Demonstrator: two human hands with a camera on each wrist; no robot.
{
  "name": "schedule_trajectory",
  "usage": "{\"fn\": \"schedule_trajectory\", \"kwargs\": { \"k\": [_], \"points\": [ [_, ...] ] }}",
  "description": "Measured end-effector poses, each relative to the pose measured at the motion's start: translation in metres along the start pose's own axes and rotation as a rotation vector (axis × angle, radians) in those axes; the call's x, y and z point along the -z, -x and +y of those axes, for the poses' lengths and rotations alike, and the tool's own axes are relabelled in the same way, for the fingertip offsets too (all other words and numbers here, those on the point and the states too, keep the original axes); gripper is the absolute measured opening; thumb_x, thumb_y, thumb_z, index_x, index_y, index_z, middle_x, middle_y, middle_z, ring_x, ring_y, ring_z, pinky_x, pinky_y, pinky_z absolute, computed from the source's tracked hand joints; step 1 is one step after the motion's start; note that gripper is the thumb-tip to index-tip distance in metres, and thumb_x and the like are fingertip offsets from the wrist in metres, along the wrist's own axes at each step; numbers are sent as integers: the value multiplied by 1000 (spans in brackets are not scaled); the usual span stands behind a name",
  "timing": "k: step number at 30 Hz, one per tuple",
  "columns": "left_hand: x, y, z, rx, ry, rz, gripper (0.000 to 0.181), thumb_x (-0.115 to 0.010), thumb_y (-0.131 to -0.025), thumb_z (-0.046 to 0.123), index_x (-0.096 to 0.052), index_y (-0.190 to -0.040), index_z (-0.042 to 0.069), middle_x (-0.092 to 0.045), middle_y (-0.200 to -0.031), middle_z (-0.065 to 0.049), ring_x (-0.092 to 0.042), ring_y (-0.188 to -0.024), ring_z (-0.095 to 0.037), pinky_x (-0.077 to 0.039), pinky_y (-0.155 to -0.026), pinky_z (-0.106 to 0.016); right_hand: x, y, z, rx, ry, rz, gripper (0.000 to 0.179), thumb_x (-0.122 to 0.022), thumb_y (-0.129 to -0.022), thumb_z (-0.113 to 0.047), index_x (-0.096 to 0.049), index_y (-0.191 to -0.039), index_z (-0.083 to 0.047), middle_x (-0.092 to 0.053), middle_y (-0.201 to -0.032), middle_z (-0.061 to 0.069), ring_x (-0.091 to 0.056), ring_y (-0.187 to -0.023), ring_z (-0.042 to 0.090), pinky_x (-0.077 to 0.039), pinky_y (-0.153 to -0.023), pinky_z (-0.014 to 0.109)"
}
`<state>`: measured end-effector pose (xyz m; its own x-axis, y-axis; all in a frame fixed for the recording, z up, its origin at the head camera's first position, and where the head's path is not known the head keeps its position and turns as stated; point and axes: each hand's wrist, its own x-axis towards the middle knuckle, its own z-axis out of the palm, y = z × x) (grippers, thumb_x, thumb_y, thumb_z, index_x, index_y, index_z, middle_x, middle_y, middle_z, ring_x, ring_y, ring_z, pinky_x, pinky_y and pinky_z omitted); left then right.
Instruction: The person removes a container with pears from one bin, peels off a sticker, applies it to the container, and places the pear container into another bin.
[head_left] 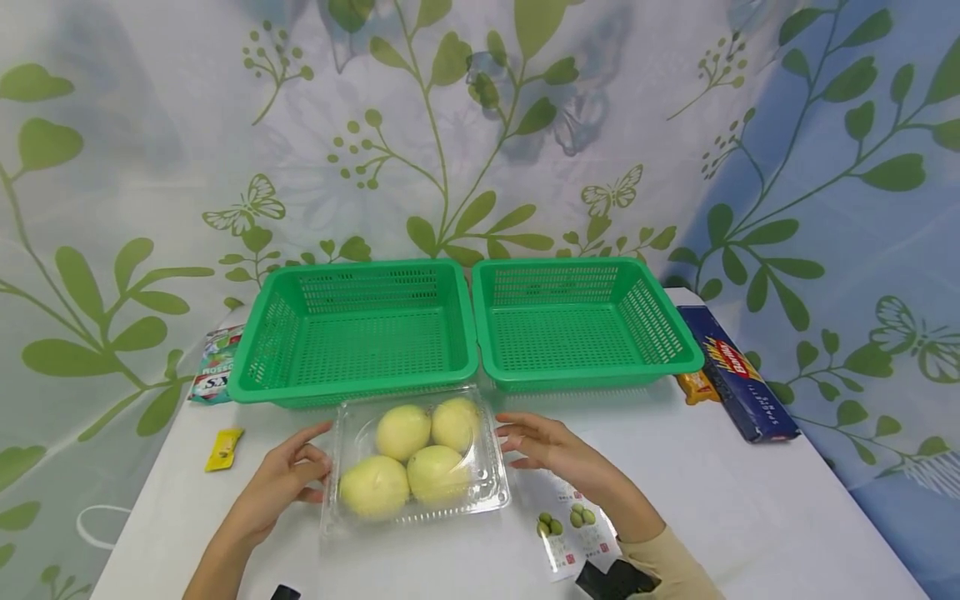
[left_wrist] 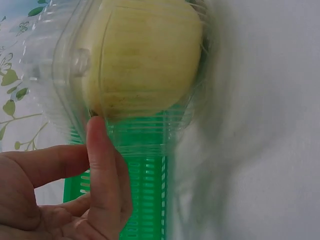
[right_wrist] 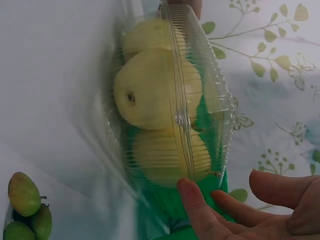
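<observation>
A clear plastic clamshell box [head_left: 420, 454] with its lid down lies on the white table in front of the green baskets. Through the lid show several round, pale yellow-green fruits [right_wrist: 150, 92] that look like pears. My left hand [head_left: 285, 479] is at the box's left side, and in the left wrist view a fingertip [left_wrist: 97, 130] is right at the rim. At the opposite side is my right hand [head_left: 558, 454], fingers loosely extended, thumb apart from them. One of its fingertips [right_wrist: 189, 187] reaches the box's edge in the right wrist view.
Two green baskets [head_left: 367, 333] [head_left: 562, 329] stand side by side behind. Left are a green-red packet [head_left: 216, 367] and a small yellow packet [head_left: 223, 450]. Right are a blue spaghetti box [head_left: 738, 375] and an orange packet [head_left: 697, 387]. A label sheet with green fruit pictures [head_left: 558, 550] lies near my right forearm.
</observation>
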<state>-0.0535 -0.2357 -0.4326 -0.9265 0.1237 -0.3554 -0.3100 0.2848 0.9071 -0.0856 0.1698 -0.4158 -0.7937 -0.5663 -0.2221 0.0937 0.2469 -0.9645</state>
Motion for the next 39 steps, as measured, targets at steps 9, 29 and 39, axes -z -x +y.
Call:
{"fn": "schedule_trajectory", "kwargs": {
  "k": [9,29,39],
  "points": [
    [-6,-2,0,19,-27,73,59,-52,-99,3,-33,-154,0,-57,-100,-6,-61,-79,-7,-60,-65,-26,19,6,1,35,-21,59,55,-48,-107,-31,-36,-154,-7,-37,-157,25,-47,-139,40,-47,-112,50],
    [-11,-3,1,38,-33,130,53,-52,-100,5,-39,-151,-1,-56,-99,-5,-59,-79,-7,-60,-64,-25,52,23,37,-37,322,203,53,-69,-96,-24,-54,-139,3,-65,-127,21,-62,-115,30,-54,-91,37],
    [-10,-4,0,41,-18,122,54,-52,-100,5,-38,-152,0,-56,-97,-3,-58,-80,-7,-60,-64,-25,52,26,48,-37,349,116,49,-74,-91,-18,-59,-134,2,-68,-120,17,-62,-112,28,-51,-94,44]
  ]
}}
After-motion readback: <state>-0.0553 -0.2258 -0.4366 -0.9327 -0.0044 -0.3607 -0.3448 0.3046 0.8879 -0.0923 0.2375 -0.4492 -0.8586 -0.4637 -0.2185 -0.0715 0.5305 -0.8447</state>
